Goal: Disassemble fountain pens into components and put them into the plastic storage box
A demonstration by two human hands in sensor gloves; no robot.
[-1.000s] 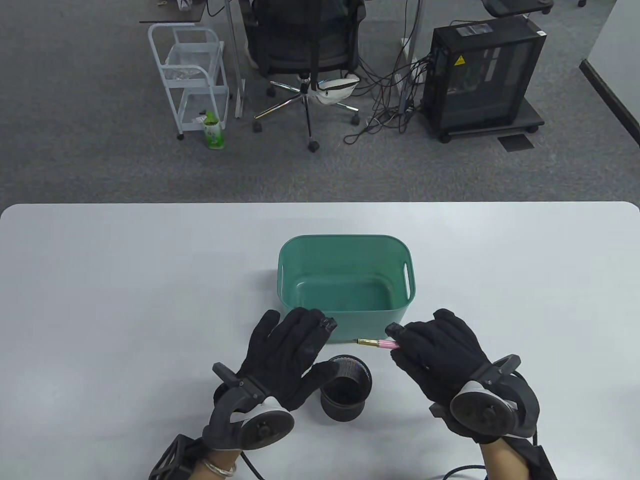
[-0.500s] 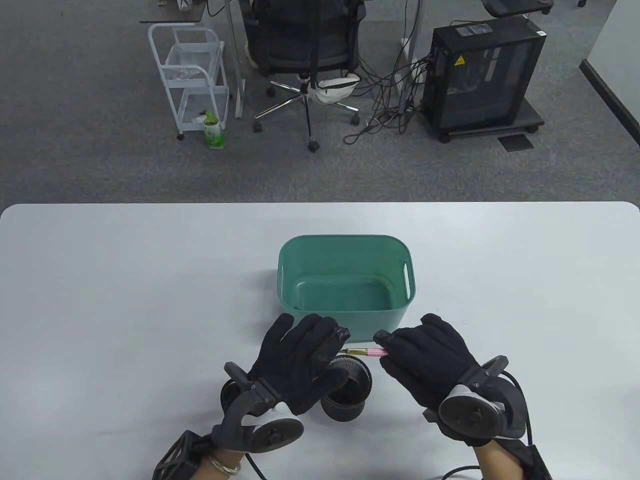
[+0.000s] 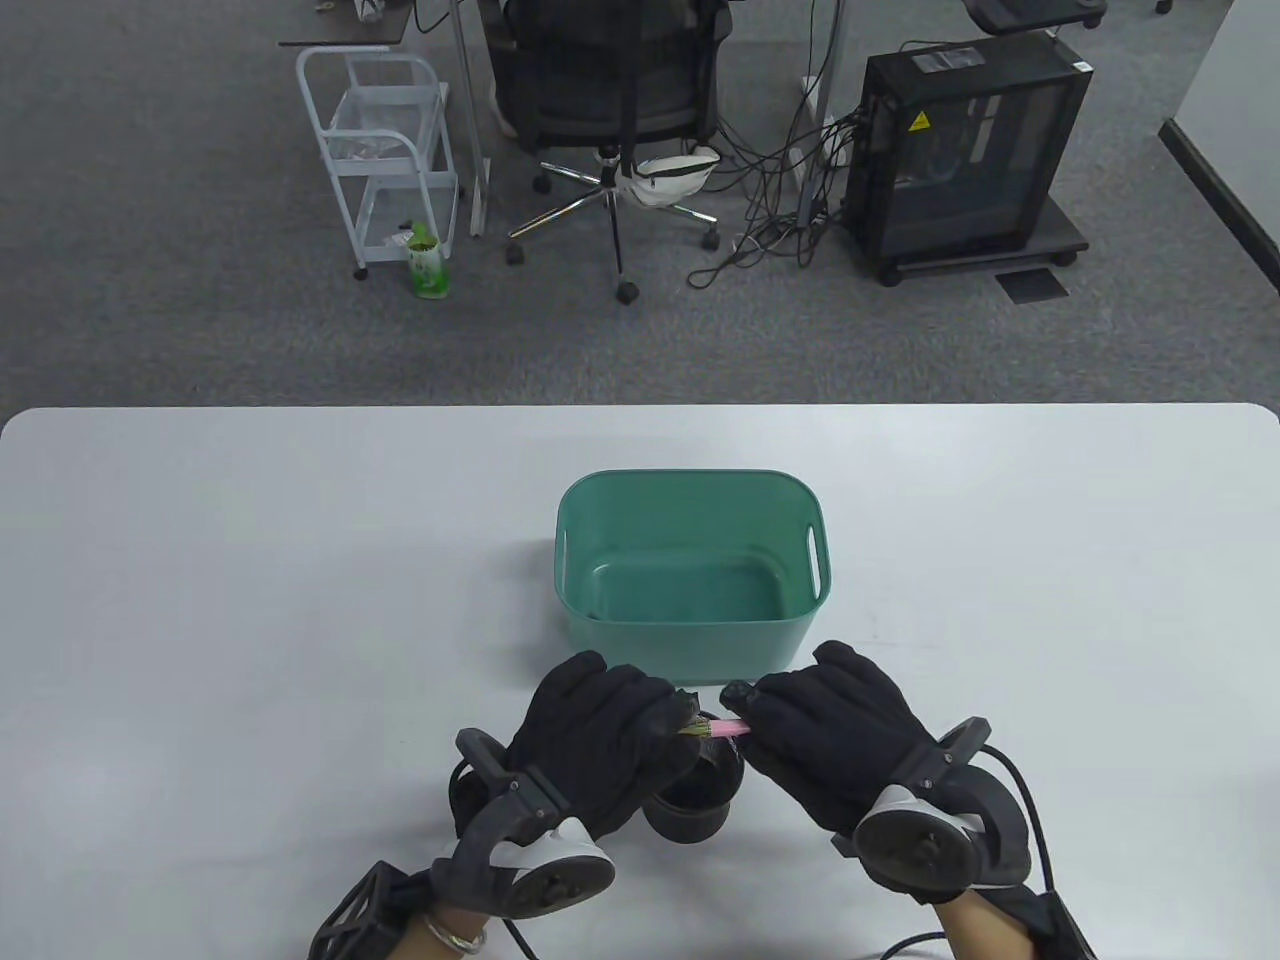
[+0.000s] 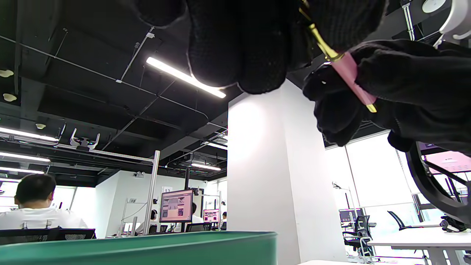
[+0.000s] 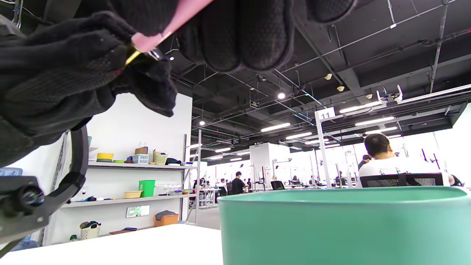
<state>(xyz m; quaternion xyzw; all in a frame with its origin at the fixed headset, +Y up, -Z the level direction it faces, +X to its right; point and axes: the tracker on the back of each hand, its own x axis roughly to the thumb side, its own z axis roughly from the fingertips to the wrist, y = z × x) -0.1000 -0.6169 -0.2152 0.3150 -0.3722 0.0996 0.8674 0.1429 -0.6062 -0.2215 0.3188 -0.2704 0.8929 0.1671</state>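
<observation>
A pink fountain pen (image 3: 722, 728) with a gold end hangs level above the black mesh pen cup (image 3: 700, 795). My right hand (image 3: 800, 735) grips its pink barrel (image 4: 351, 75). My left hand (image 3: 640, 725) pinches the gold end (image 4: 320, 42) from the other side; in the right wrist view the pink barrel (image 5: 173, 20) runs between both gloves. The green plastic storage box (image 3: 690, 560) stands just beyond both hands, with nothing visible inside.
The white table (image 3: 250, 600) stretches wide on both sides of the box. Beyond its far edge are an office chair (image 3: 610, 110), a white cart (image 3: 385, 150) and a computer tower (image 3: 965, 150) on the floor.
Both hands moved toward each other and nearer to me. The right hand carried the pen over the cup, and the left hand's fingers closed on its gold end.
</observation>
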